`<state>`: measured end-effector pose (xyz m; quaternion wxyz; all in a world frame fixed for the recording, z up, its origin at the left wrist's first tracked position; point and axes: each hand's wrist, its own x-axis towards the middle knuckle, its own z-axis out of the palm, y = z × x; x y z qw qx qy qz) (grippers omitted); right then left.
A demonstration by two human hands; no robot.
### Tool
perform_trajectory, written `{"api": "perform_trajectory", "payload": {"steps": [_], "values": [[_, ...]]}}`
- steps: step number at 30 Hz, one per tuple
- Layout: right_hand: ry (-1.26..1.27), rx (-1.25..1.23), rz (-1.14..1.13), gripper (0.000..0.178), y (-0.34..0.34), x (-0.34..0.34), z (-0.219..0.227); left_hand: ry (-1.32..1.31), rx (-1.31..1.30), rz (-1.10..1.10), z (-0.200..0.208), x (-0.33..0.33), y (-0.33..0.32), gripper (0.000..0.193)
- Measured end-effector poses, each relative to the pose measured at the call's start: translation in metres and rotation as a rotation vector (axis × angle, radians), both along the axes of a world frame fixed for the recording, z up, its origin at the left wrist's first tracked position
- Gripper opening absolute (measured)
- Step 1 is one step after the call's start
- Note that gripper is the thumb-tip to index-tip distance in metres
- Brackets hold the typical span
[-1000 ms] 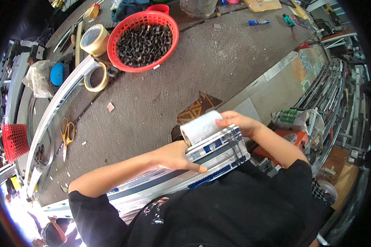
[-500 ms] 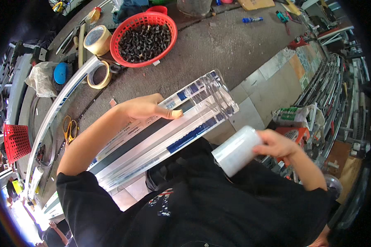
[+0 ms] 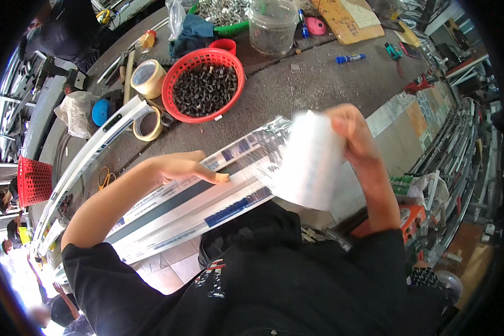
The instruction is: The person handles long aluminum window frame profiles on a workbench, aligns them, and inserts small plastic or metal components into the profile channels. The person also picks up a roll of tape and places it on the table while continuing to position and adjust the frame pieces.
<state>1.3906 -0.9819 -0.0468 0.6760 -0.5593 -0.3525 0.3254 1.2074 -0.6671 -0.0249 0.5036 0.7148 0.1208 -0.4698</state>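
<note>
My left hand [image 3: 186, 168] is closed over a bundle of long white profiles [image 3: 193, 210], with its thumb across the top. The profiles carry blue printed film, and a dark grey strip runs between them. They slant from the lower left up to the middle. My right hand [image 3: 350, 130] grips one end of a roll of clear stretch film [image 3: 311, 162], smeared by motion. The roll hangs at the far end of the bundle and covers part of it. Wrinkled clear film [image 3: 271, 137] is wrapped around that end.
On the dark worktable a red basket [image 3: 242, 78] holds black screws or similar small parts. Beside it are tape rolls [image 3: 149, 78], a curved white profile [image 3: 87, 143] and orange-handled scissors [image 3: 106, 178]. A clear bucket [image 3: 271, 33] and blue marker [image 3: 350, 58] lie further back; metal profiles [image 3: 451, 140] fill the right.
My right hand has swung the film roll up and forward, from below the bundle's end to over it. My left hand keeps its hold. The view has shifted slightly.
</note>
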Motion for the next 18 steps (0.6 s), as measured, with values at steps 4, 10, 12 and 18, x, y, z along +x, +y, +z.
{"api": "perform_trajectory", "payload": {"steps": [4, 10, 12, 18], "values": [[0.165, -0.349, -0.209, 0.027, -0.011, -0.007, -0.021, 0.014, -0.161, -0.013, 0.020, 0.001, 0.010, 0.092], [0.861, -0.253, -0.044, 0.028, 0.024, -0.137, -0.092, -0.035, -0.002, -0.158, 0.028, 0.003, 0.014, 0.087], [1.034, -0.167, -0.021, 0.035, 0.032, -0.158, -0.089, -0.103, 0.105, 0.007, 0.020, 0.007, 0.019, 0.088], [1.925, 0.449, 0.401, 0.054, 0.062, -0.173, -0.053, -0.200, 0.289, 0.110, -0.021, 0.005, 0.021, 0.091]]}}
